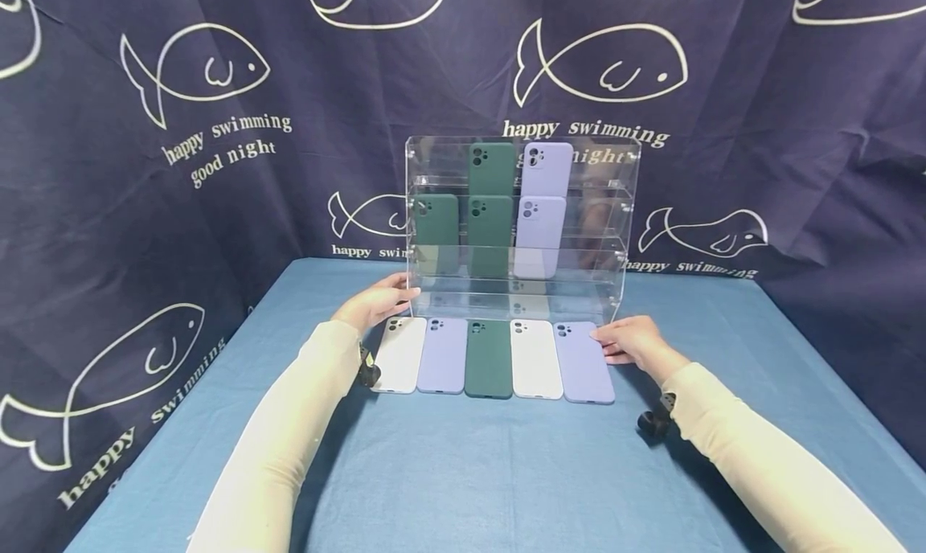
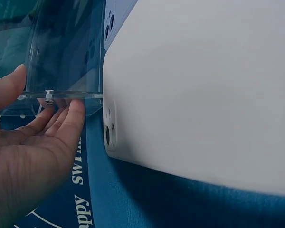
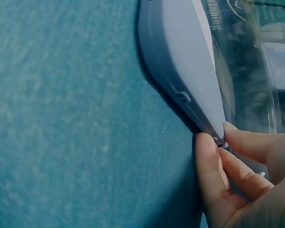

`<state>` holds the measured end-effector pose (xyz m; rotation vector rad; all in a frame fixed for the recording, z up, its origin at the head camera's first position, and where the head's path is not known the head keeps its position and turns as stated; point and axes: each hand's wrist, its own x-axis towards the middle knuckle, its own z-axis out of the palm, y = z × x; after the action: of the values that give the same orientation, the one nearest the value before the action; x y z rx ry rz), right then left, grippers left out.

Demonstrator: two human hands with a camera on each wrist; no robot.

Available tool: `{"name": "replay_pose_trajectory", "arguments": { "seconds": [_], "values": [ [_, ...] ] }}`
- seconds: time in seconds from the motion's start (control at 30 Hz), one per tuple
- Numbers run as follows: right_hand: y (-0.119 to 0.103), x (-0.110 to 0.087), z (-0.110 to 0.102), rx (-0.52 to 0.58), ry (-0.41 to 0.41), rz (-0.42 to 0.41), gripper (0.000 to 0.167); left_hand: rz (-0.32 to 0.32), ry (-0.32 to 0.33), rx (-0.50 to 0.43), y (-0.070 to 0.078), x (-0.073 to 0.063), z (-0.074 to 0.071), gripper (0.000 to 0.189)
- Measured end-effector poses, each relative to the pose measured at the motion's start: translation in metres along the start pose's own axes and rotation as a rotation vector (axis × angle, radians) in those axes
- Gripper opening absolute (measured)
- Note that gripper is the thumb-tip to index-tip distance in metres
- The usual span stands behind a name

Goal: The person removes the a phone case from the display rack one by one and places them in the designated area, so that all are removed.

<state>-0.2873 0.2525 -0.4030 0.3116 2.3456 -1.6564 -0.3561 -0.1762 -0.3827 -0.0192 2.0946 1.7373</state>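
In the head view my left hand [image 1: 379, 300] is at the lower left side of a clear acrylic display stand [image 1: 587, 276]. Its thumb and fingers straddle the side panel [image 2: 64, 95] in the left wrist view. My right hand [image 1: 637, 340] pinches the upper right corner of a lavender phone case [image 1: 584, 368], thumb above and fingers at the edge. That case ends a row on the table: a white case [image 1: 399, 360], a lavender case [image 1: 443, 360], a green case [image 1: 489, 364] and another white case [image 1: 537, 364] lie to its left.
The stand's top shelf holds a green case [image 1: 492, 174] and a lavender case [image 1: 547, 175]. Below them stand two green cases [image 1: 436, 223] and a lavender case [image 1: 538, 243]. A blue cloth [image 1: 463, 473] covers the table; a fish-print curtain [image 1: 362, 135] hangs behind.
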Motion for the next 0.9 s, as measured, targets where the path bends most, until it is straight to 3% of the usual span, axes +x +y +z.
{"name": "replay_pose_trajectory", "arguments": {
  "seconds": [0.43, 0.73, 0.9],
  "values": [
    [0.0009, 0.0015, 0.0014, -0.078, 0.029, -0.002, 0.038, 0.004, 0.004, 0.0, 0.0012, -0.0005, 0.0007, 0.069],
    [-0.0046, -0.0045, -0.0046, -0.033, -0.062, -0.014, 0.037, 0.014, 0.012, 0.006, 0.0014, 0.0009, 0.0003, 0.068],
    [-0.0023, -0.0049, -0.0049, -0.026, -0.068, 0.0, 0.038, 0.003, 0.011, 0.002, -0.0009, 0.0019, 0.0009, 0.068]
  ]
}}
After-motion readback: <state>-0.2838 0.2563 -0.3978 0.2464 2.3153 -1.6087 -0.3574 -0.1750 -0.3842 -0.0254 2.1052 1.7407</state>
